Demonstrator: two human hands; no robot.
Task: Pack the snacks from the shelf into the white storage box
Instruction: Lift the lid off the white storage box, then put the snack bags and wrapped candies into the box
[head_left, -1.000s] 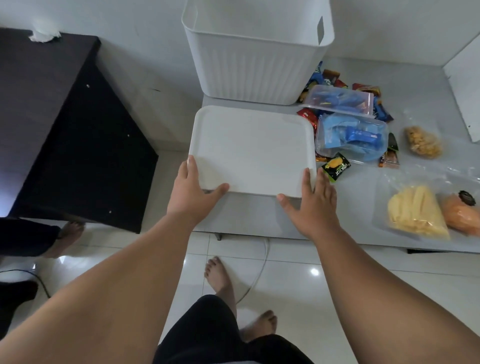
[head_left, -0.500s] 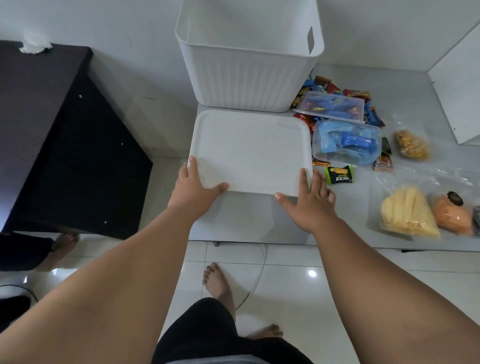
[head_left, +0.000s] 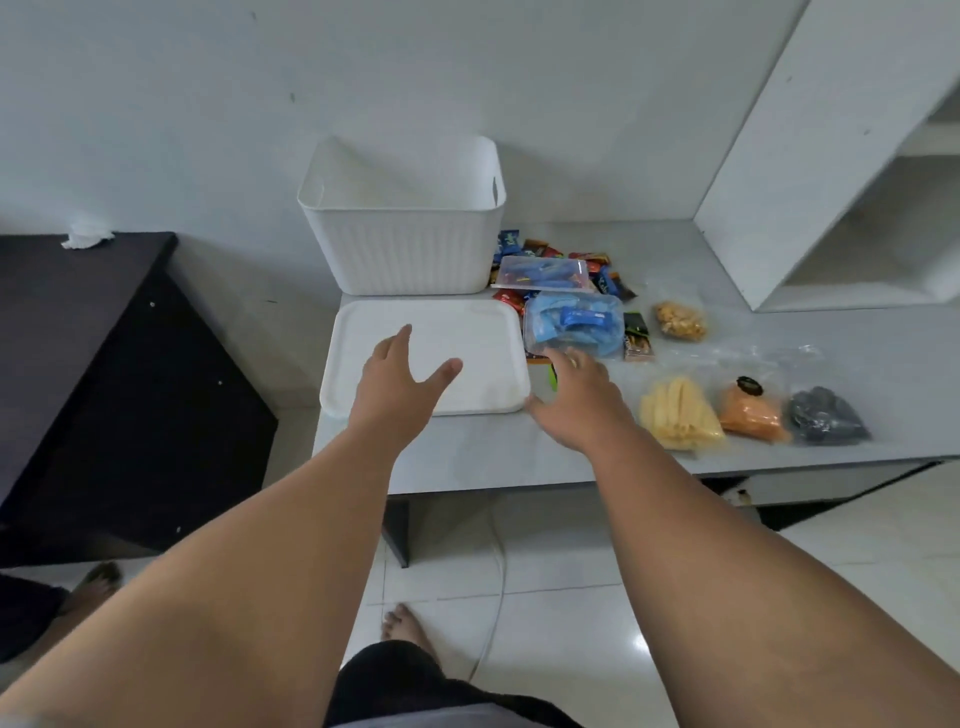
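Lid (head_left: 467, 332) flat on counter (head_left: 519, 457), white storage box (head_left: 405, 249) mouth free for snacks (head_left: 675, 415). Left hand (head_left: 400, 382), right hand (head_left: 582, 402): fingers (head_left: 396, 345) spread, empty.

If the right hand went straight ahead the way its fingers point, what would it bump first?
Most likely the clear tub of blue packets, straight ahead of the right hand. Whether its fingertips already touch the tub is hard to tell from one view.

No legible text; white script on blue wrapper (head_left: 509, 241), perhaps brand, too blurred.
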